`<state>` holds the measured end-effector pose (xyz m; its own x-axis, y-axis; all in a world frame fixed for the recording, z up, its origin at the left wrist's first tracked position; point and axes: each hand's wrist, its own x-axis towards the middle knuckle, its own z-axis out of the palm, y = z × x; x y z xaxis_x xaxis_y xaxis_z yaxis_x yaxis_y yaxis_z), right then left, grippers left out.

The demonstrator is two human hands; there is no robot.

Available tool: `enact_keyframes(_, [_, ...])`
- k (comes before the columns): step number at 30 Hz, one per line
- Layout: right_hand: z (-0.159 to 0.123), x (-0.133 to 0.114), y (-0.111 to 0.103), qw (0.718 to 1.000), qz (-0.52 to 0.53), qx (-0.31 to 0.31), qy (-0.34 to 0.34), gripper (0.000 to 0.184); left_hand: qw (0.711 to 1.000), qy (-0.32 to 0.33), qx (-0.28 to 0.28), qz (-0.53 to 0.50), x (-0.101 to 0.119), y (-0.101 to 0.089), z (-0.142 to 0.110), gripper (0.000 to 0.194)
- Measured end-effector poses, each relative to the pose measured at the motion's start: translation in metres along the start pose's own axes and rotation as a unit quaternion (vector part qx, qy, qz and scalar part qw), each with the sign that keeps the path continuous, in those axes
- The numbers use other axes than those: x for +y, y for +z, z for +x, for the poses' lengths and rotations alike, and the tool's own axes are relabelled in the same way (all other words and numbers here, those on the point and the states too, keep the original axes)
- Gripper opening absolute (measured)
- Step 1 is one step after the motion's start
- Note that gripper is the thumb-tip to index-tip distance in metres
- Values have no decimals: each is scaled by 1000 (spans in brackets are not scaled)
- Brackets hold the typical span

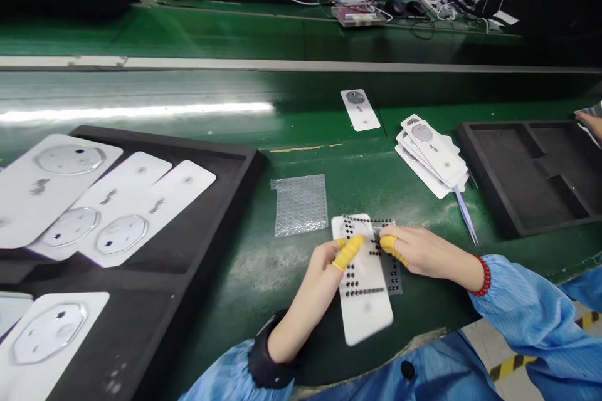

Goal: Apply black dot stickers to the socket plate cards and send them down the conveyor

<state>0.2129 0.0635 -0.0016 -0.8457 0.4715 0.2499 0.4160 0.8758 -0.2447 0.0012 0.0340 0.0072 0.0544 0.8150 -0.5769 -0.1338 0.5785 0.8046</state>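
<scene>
A white phone back cover (365, 316) lies on the green bench in front of me. Over it rests a clear sheet with rows of small black dots (394, 282), reaching past the cover's right edge. My left hand (327, 266), with yellow finger cots on, is closed at the cover's left side, its fingers over the cover and sheet. Yellow cots also cover fingers of my right hand (416, 250), which are curled in a pinch at the sheet's right part. The exact spot between those fingertips is hidden.
Bubble wrap (301, 205) lies left of the cover. A black tray (188, 301) at left holds white covers. Behind are a single cover (360, 111), a stack of covers (435, 153) and lilac tweezers (465, 216). Another black tray (505, 225) and another person's hand (591, 124) are at right.
</scene>
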Motion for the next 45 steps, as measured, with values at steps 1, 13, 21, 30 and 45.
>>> enact_keyframes(1, [-5,3,0,1000,8,-17,17,27,998,50,10,38,3,-6,1,32])
enact_keyframes(13, [14,-15,-41,905,266,278,180,11,951,273,102,100,-14,5,-34,60])
enact_keyframes(21, [40,-44,-14,905,220,330,156,16,960,244,48,131,-29,8,-40,14])
enact_keyframes(30, [30,-42,-17,954,33,288,78,23,968,210,26,133,-28,9,-43,17])
enact_keyframes(45, [34,-35,-46,886,323,189,274,48,878,409,28,249,-19,9,-46,45])
